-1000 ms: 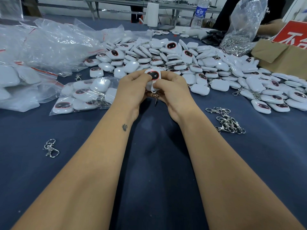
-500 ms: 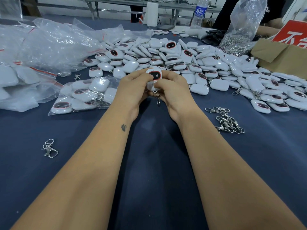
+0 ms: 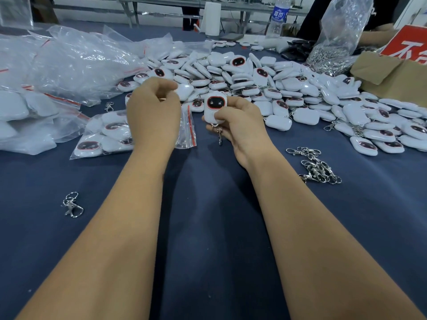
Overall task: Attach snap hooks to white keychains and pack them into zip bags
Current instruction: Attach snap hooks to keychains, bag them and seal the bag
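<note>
While the left hand (image 3: 153,112) hovers with fingers curled, seemingly pinching the mouth of the partly filled zip bag (image 3: 108,135) lying on the surface (image 3: 208,227), the right hand (image 3: 240,125) grips the white keychain (image 3: 215,106) upright, snap hook (image 3: 219,136) dangling beneath. The bag lies left of the keychain, nearer the left hand.

Counted: two bare hands, left (image 3: 153,116) and right (image 3: 240,125); one clear plastic water bottle with blue label (image 3: 277,18); one brown cardboard box (image 3: 397,77); one white paper roll (image 3: 212,18); white plastic keychains in pile (image 3: 265,88) too many to count.
</note>
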Available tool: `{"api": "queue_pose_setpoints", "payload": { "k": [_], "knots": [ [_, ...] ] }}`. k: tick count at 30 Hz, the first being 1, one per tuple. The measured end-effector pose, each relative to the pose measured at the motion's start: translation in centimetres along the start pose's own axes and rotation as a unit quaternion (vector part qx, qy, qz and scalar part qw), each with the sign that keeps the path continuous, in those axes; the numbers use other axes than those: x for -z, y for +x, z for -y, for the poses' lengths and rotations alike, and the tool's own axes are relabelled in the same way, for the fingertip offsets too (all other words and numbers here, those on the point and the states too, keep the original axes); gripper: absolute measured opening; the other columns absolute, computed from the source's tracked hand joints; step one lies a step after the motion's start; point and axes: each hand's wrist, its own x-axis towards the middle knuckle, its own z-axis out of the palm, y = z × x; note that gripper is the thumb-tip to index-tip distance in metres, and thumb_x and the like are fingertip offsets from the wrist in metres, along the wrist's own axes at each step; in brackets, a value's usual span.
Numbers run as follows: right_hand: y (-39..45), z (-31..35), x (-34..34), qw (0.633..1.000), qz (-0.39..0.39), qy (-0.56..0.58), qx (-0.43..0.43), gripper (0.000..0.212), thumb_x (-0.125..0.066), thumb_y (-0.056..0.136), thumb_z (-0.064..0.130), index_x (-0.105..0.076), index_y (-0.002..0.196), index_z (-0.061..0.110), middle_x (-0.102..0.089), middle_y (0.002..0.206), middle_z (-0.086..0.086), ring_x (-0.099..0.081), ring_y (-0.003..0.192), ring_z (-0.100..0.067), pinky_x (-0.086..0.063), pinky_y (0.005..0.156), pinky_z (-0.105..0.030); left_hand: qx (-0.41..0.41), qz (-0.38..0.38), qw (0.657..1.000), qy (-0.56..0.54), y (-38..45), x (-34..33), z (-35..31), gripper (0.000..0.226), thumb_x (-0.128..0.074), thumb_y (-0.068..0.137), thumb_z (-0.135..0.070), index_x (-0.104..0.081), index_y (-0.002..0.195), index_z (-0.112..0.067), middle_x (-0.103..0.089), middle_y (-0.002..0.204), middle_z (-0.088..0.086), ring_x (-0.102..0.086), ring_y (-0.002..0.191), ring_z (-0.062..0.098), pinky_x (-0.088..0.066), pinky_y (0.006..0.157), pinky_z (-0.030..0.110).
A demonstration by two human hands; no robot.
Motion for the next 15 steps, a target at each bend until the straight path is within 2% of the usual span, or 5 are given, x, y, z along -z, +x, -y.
{"api": "queue_pose_setpoints", "payload": {
  "k": [2,4,8,12,15],
  "knots": [
    [0.0,-0.1,-0.1,1.0,-0.008,-0.004,0.011,0.024,-0.053,0.086,-0.011,-0.061,0.097,0.009,-0.068,0.103,-0.015,-0.067,0.086,-0.024,-0.061,0.078,-0.034,-0.015,0.016,0.977,0.213,0.3,0.5,0.8,0.029,-0.056,0.084,-0.034,-0.068,0.109,-0.024,-0.068,0.101,-0.003,-0.058,0.105,0.023,-0.046,0.088,0.036],
    [0.0,-0.3,-0.1,0.999,-0.023,-0.008,0.026,0.024,-0.055,0.085,-0.01,-0.061,0.095,0.011,-0.068,0.092,-0.007,-0.065,0.082,-0.019,-0.058,0.08,-0.034,-0.02,0.075,0.923,0.377,0.0,0.1,0.9,0.043,-0.058,0.082,-0.052,-0.067,0.111,-0.022,-0.064,0.115,0.007,-0.048,0.118,0.034,-0.036,0.096,0.042],
    [-0.2,-0.3,-0.1,0.996,-0.035,-0.038,0.067,0.023,-0.063,0.085,-0.003,-0.06,0.094,0.017,-0.069,0.089,-0.002,-0.062,0.08,-0.012,-0.051,0.073,-0.025,-0.046,0.13,0.863,0.485,-0.7,-1.1,0.7,0.049,-0.059,0.075,-0.059,-0.068,0.108,-0.024,-0.058,0.115,0.007,-0.041,0.119,0.033,-0.027,0.099,0.046],
    [-0.1,-0.1,-0.1,0.996,-0.056,-0.01,0.068,0.021,-0.064,0.089,0.0,-0.056,0.1,0.015,-0.066,0.092,-0.003,-0.061,0.078,-0.012,-0.051,0.068,-0.022,-0.062,0.105,0.903,0.411,-0.6,-0.8,0.5,0.019,-0.057,0.08,-0.029,-0.071,0.086,-0.018,-0.064,0.088,0.008,-0.052,0.102,0.035,-0.036,0.084,0.04],
    [-0.1,0.3,-0.3,0.992,-0.051,0.109,0.048,0.019,-0.059,0.093,-0.003,-0.05,0.107,0.006,-0.062,0.09,-0.01,-0.065,0.07,-0.015,-0.058,0.072,-0.025,-0.057,0.089,0.952,0.288,-1.0,-0.8,0.0,0.017,-0.055,0.077,-0.019,-0.071,0.078,-0.014,-0.067,0.077,0.007,-0.059,0.083,0.033,-0.046,0.069,0.035]
  ]
}}
